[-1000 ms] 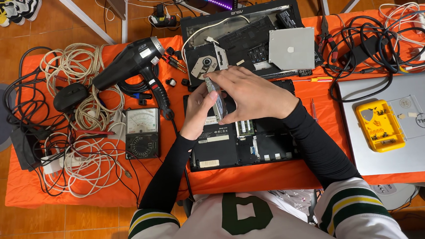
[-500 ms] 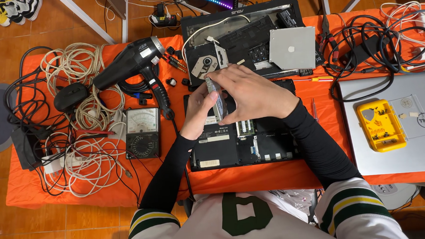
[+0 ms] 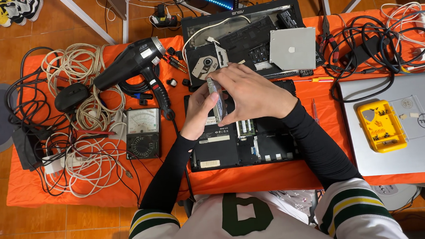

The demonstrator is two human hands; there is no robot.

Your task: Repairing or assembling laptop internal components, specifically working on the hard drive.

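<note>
Both hands meet over the middle of the orange surface [image 3: 255, 178], closed together on a thin, silvery flat drive [image 3: 216, 98] that is held on edge between them. Left hand [image 3: 201, 109] cups it from the near left side, fingers curled up against its face, while the right hand [image 3: 250, 95] wraps over from the right, its fingers folded down along the upper edge. Only a narrow strip of the drive shows between the two palms. Directly beneath the hands lies an opened black laptop base [image 3: 243, 144], its underside panel off and green memory sticks [image 3: 245, 127] visible just below the right wrist. Beyond it, toward the far edge, sits a second dismantled laptop [image 3: 246, 33] with an optical drive [image 3: 204, 66] exposed and a plain grey metal plate [image 3: 293, 49] resting on it. To the left, a black hair dryer [image 3: 130, 65] lies tilted on the surface with its cord trailing down past an analogue multimeter [image 3: 143, 132], and further left are coils of pale cable [image 3: 79, 68] and a black mouse [image 3: 71, 96]. On the right, a closed silver laptop [image 3: 421, 151] carries a yellow parts case [image 3: 381, 126] with a clear lid, and a tangle of black cables [image 3: 370, 41] lies behind it. A red-handled screwdriver [image 3: 314, 111] lies just beside the right forearm.
</note>
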